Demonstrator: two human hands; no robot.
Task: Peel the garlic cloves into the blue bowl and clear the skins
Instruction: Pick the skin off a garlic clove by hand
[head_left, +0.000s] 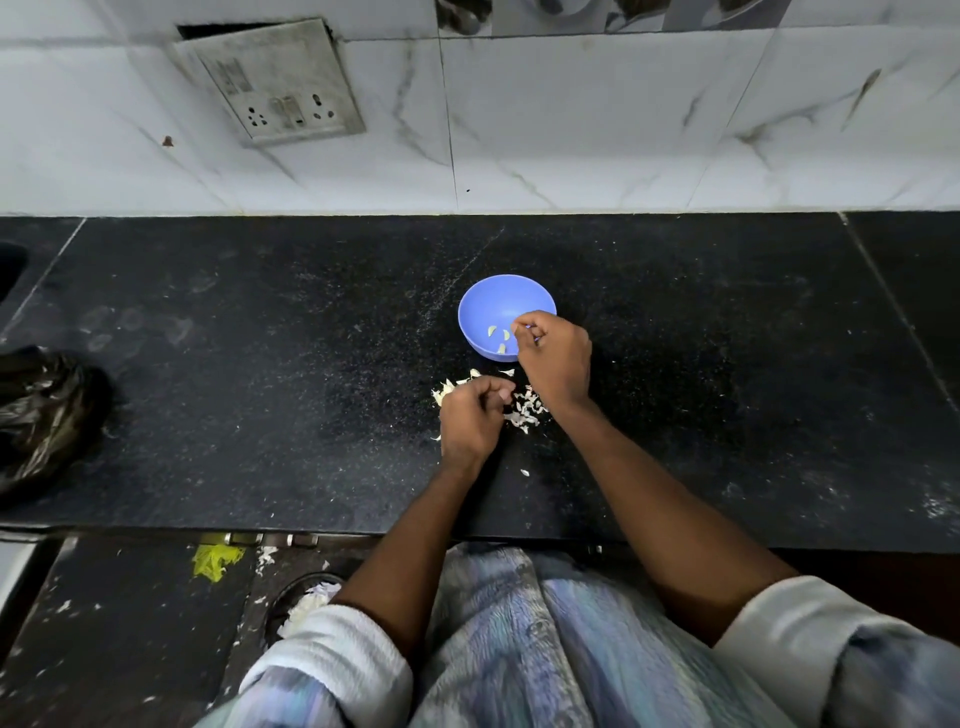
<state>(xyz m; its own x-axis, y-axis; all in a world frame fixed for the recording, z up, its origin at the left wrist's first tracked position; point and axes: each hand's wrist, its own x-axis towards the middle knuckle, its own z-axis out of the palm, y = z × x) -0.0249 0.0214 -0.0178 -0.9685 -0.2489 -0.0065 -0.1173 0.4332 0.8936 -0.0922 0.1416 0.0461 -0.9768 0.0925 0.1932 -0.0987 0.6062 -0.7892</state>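
- Blue bowl (497, 306) holds peeled cloves (497, 338).
- Right hand (555, 358), fingers pinched together over bowl, likely dropping a clove.
- Left hand (472, 415) curled beside skins (524, 408); contents unclear.
- Next: another clove.

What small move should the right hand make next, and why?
Probably draw back from the blue bowl toward the garlic pile for another clove. The right hand is at the bowl's rim, with peeled cloves lying inside; whether it holds one is unclear. The left hand waits by the pile.
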